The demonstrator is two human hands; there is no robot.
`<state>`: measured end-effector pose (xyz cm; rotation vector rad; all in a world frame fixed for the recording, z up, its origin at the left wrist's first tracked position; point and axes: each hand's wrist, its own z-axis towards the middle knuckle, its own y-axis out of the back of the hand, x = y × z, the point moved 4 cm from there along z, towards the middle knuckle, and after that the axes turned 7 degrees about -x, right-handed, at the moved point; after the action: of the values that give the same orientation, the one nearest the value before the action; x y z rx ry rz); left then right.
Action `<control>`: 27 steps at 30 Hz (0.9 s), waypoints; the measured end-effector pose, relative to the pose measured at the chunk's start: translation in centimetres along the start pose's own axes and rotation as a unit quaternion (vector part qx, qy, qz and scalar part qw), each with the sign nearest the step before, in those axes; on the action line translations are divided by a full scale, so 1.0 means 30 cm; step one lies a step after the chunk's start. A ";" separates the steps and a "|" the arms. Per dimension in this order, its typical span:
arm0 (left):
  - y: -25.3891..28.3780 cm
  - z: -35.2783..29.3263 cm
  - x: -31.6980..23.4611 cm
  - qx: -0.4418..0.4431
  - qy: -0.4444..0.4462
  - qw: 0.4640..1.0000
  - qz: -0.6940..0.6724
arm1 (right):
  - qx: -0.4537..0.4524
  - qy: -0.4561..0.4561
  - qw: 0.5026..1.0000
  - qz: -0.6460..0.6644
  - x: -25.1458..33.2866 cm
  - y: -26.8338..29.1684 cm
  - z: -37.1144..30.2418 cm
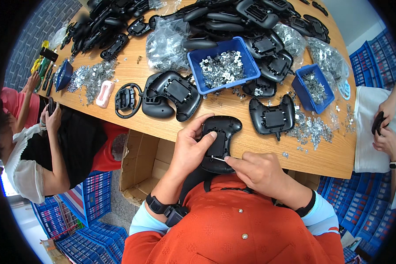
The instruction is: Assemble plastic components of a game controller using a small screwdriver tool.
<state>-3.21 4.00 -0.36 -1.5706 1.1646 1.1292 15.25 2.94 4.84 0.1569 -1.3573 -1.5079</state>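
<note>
Over the table's near edge my left hand [191, 147] grips a black game controller shell [230, 125], its thumb pressed on the raised rectangular block in the middle. My right hand [259, 171] is closed on a thin pale rod [218, 159]. The rod's tip lies against the lower part of the shell; its exact kind is too small to tell. To the right of the held shell rests another black controller shell [273, 119]. Left of it lie a larger black controller part [178, 90] and a small black steering-wheel-shaped piece [127, 100].
A blue bin [233, 83] holds small clear and metallic pieces; a smaller blue bin [302, 89] stands right. Loose pieces [312, 131] scatter around it. Plastic bags [167, 46] and piled black shells [224, 26] fill the back. A cardboard box [136, 169] sits below. Co-workers sit at both sides.
</note>
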 end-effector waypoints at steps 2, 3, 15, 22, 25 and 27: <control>0.005 0.001 0.003 -0.004 0.003 1.000 -0.010 | -0.012 -0.008 1.000 0.020 -0.007 -0.008 0.000; 0.004 0.002 0.000 -0.004 0.003 1.000 -0.010 | -0.025 -0.016 0.999 0.039 -0.014 -0.012 -0.002; -0.026 0.036 -0.024 -0.019 0.050 0.993 -0.107 | -0.247 -0.295 0.841 0.381 -0.128 0.084 0.011; -0.114 0.076 -0.063 0.010 0.094 0.944 -0.316 | -0.283 -0.299 0.828 0.381 -0.158 0.072 -0.037; -0.138 0.069 -0.086 -0.011 0.059 0.959 -0.277 | -0.320 -0.255 0.845 0.343 -0.122 0.101 -0.026; -0.140 0.066 -0.118 -0.035 -0.012 0.973 -0.229 | -0.335 -0.221 0.867 0.296 -0.110 0.120 -0.016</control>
<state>0.00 7.45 3.11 -1.7579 0.6963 0.8834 19.15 5.76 5.81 -1.0145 -0.9903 -1.4163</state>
